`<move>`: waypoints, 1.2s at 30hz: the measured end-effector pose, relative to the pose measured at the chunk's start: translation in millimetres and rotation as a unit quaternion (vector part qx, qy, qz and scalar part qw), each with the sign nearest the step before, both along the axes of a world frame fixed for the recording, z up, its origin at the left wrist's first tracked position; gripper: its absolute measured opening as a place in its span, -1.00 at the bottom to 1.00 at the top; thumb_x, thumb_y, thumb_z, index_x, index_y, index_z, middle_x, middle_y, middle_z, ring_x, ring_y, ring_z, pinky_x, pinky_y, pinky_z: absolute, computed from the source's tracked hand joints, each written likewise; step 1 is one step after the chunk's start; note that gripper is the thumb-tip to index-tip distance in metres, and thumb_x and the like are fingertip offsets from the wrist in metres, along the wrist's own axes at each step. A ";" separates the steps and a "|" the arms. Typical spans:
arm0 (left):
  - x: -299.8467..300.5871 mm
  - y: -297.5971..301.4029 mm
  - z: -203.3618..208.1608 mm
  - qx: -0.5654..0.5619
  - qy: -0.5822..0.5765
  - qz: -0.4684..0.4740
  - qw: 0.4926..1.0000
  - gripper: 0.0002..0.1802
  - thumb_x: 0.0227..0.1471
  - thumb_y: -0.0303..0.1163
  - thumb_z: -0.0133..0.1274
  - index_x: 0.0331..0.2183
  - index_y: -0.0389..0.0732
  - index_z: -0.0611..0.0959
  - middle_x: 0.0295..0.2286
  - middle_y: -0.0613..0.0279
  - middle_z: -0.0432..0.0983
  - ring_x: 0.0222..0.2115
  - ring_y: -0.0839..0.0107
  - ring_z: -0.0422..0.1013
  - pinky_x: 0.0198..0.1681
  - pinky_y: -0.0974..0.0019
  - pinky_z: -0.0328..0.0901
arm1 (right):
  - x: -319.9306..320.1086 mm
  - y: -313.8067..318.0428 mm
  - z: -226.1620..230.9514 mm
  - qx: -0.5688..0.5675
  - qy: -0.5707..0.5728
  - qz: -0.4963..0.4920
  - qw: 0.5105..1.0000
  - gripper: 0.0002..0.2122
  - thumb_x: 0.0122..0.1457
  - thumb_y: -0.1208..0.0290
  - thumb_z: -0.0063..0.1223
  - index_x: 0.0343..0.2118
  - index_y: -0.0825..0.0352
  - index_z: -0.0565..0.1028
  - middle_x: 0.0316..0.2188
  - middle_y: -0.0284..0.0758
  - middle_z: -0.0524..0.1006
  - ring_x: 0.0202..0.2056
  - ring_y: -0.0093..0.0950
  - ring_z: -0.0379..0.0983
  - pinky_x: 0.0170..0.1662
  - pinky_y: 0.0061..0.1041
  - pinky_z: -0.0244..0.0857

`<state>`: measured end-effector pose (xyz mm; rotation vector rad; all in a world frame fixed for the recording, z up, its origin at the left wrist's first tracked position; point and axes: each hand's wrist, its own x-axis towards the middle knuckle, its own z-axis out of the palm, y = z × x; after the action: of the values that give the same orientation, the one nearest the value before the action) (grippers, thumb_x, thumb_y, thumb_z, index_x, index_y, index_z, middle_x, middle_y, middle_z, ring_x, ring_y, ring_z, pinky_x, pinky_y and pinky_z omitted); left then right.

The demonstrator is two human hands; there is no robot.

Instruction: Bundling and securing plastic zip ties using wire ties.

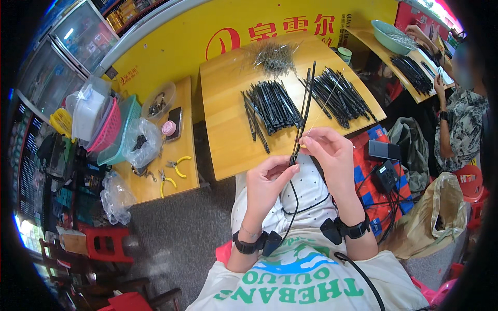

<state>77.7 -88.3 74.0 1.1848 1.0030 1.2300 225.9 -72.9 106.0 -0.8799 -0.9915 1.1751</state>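
My left hand (263, 185) pinches the lower end of slim black strips (309, 96), which stand up and lean slightly right above my lap. Close beside it, my right hand (332, 154) has thumb and forefinger pressed together at the strips. A thin wire-like piece seems to be in that pinch, too fine to make out well. Beyond my hands, on the wooden table (223, 124), lie a left bundle of black strips (272, 106) and a right bundle of black strips (342, 98). Behind them is a tangled heap of thin wires (274, 59).
A side table (181, 192) at left carries yellow-handled pliers (179, 167), a phone (175, 124) and stacked plastic baskets (111, 124). At right, a co-worker (461, 119) sits by another table with black strips (412, 74) and a green basin (391, 39). Cables cross my lap.
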 end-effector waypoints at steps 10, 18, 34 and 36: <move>-9.5 8.8 -13.9 -0.036 -0.150 -0.094 0.984 -0.72 -0.01 -0.57 0.13 -0.19 -0.31 0.51 -0.31 0.06 0.56 -0.34 0.43 0.51 -0.22 0.46 0.40 | -0.5 -0.5 0.9 0.018 -0.017 -0.002 1.000 -0.88 0.10 0.62 0.07 -0.30 0.50 0.46 -0.34 -0.30 0.52 -0.26 -0.58 0.46 -0.15 -0.62 0.34; -21.1 14.4 -29.3 -0.137 -0.319 -0.137 0.928 -0.73 0.06 -0.50 0.06 -0.15 -0.29 0.49 -0.36 0.11 0.52 -0.42 0.46 0.47 -0.33 0.51 0.38 | -5.1 -0.4 -8.2 0.015 -0.003 0.027 1.000 -0.89 0.11 0.64 0.05 -0.30 0.50 0.46 -0.32 -0.31 0.51 -0.25 -0.59 0.46 -0.16 -0.64 0.34; -2.4 9.2 -11.5 0.039 0.059 0.048 0.996 -0.83 -0.12 -0.65 0.18 -0.36 -0.36 0.61 -0.42 0.24 0.57 -0.38 0.57 0.47 -0.25 0.50 0.36 | -10.6 0.3 0.1 0.061 -0.164 -0.015 0.985 -0.88 0.11 0.64 0.02 -0.28 0.49 0.44 -0.35 -0.26 0.51 -0.25 -0.60 0.45 -0.17 -0.60 0.37; -2.0 9.6 -11.6 0.074 0.081 0.074 0.991 -0.82 -0.11 -0.62 0.19 -0.35 -0.38 0.61 -0.43 0.21 0.59 -0.38 0.54 0.50 -0.25 0.48 0.38 | -6.4 5.0 -3.5 0.035 -0.206 -0.035 0.977 -0.89 0.08 0.62 0.04 -0.31 0.49 0.46 -0.40 -0.26 0.53 -0.30 -0.58 0.48 -0.24 -0.57 0.40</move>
<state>75.7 -78.7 62.4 1.3622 1.1518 1.3593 219.5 -67.9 102.5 -1.1187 -1.3153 0.9089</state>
